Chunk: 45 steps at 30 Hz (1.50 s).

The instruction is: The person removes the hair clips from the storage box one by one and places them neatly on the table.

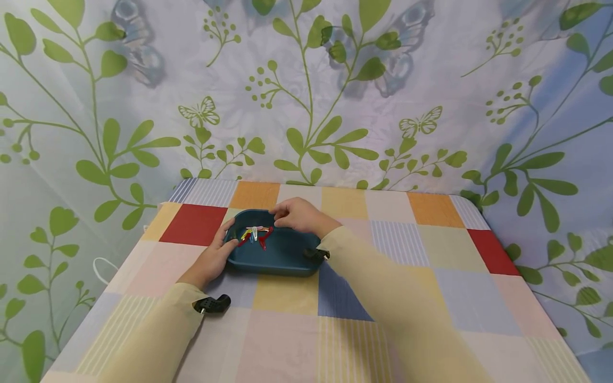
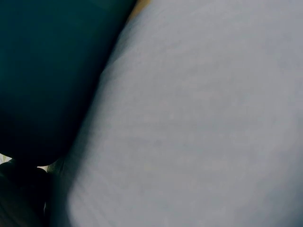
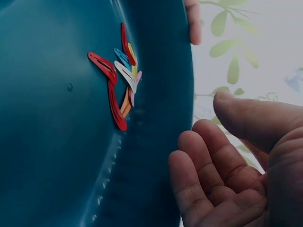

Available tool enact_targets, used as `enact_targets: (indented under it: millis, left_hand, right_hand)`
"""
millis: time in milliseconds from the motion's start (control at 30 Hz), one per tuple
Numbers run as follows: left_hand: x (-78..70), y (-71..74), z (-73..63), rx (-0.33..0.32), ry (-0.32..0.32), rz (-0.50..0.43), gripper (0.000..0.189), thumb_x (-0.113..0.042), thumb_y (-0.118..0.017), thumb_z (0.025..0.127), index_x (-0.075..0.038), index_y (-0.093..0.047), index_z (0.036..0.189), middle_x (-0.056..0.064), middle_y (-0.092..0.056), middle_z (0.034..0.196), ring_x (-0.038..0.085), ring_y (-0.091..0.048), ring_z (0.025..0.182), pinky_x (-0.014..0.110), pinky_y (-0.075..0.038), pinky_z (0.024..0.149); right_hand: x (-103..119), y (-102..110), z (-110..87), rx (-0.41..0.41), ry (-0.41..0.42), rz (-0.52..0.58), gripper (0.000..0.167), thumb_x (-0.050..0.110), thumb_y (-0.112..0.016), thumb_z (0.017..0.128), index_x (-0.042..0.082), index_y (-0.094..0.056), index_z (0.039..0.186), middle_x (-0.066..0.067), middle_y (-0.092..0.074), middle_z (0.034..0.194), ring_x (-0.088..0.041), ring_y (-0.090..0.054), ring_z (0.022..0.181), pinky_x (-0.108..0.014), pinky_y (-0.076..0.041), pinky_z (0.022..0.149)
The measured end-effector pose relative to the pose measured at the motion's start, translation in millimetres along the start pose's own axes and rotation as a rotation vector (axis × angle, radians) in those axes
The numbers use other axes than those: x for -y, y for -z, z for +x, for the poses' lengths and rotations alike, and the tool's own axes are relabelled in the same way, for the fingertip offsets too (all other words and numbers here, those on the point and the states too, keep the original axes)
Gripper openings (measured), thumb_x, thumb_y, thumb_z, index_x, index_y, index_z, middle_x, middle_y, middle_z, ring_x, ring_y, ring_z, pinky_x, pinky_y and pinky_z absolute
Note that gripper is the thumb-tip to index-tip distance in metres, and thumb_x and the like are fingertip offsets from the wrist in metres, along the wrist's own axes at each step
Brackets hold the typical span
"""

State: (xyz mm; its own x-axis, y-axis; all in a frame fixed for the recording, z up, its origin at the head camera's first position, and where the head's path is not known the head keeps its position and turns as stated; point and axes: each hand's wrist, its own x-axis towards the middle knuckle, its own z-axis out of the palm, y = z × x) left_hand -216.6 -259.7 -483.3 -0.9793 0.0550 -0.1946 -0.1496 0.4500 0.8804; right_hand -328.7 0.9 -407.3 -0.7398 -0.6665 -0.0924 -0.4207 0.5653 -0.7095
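Observation:
A dark teal tray (image 1: pixel 282 255) lies on the table. Several snap hair clips (image 1: pixel 255 232) lie in a small heap near its far wall, towards the left. In the right wrist view I see red clips (image 3: pixel 117 106), a white clip (image 3: pixel 127 75), and blue, yellow, orange and pink ones. My left hand (image 1: pixel 214 259) holds the tray's left edge, its thumb over the rim and fingertips outside. Over the far rim hovers my right hand (image 1: pixel 301 215), fingers loosely bent and thumb apart, with nothing visible in it. The left wrist view shows only the tray's side (image 2: pixel 47 71) and cloth.
A patchwork-checked cloth (image 1: pixel 287 340) covers the table. Behind it hangs a curtain (image 1: pixel 335 96) with green leaves and butterflies. A white cable (image 1: pixel 101 271) loops beside the table's left edge. Black wrist devices (image 1: pixel 212 304) sit at both cuffs.

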Motion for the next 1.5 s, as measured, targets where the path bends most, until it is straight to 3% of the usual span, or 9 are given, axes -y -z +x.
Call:
enact_targets:
  millis: [333,633,1067,1500]
  left_hand:
    - [-0.7,0.5,-1.4,0.001,0.0,0.003,0.068,-0.033,-0.042,0.112,-0.041,-0.005,0.169,0.015,-0.004,0.178,0.047,-0.006,0.162,0.079,-0.011,0.123]
    - [-0.1,0.0,1.0,-0.005,0.007,0.014,0.067,-0.035,-0.042,0.112,-0.043,-0.006,0.168,0.014,-0.004,0.178,0.047,-0.008,0.162,0.079,-0.014,0.122]
    - [5.9,-0.3,2.5,-0.009,0.012,0.02,0.067,-0.035,-0.041,0.112,-0.044,-0.006,0.168,0.014,-0.004,0.178,0.046,-0.008,0.162,0.079,-0.014,0.122]
    - [5.3,0.5,3.5,-0.011,0.041,0.024,0.067,-0.039,-0.041,0.111,-0.049,-0.005,0.167,0.013,-0.005,0.178,0.047,-0.009,0.162,0.08,-0.014,0.121]
  right_hand:
    - [2.5,-16.0,15.2,0.115,0.002,-0.114,0.039,0.017,-0.071,0.101,0.009,-0.069,0.139,-0.004,-0.08,0.113,-0.02,-0.072,0.109,-0.033,-0.058,0.095]
    - [2.4,-26.2,27.0,0.149,-0.013,-0.196,0.037,0.017,-0.075,0.098,0.011,-0.073,0.134,-0.002,-0.08,0.105,-0.013,-0.069,0.092,-0.026,-0.055,0.081]
    - [5.3,-43.2,34.8,0.19,-0.038,-0.286,0.04,0.021,-0.076,0.098,0.013,-0.072,0.136,-0.004,-0.077,0.123,-0.018,-0.07,0.109,-0.031,-0.058,0.093]
    - [-8.8,-58.4,44.7,0.175,-0.01,-0.306,0.031,0.029,-0.082,0.093,0.013,-0.078,0.12,0.002,-0.076,0.102,-0.009,-0.063,0.086,-0.023,-0.053,0.08]
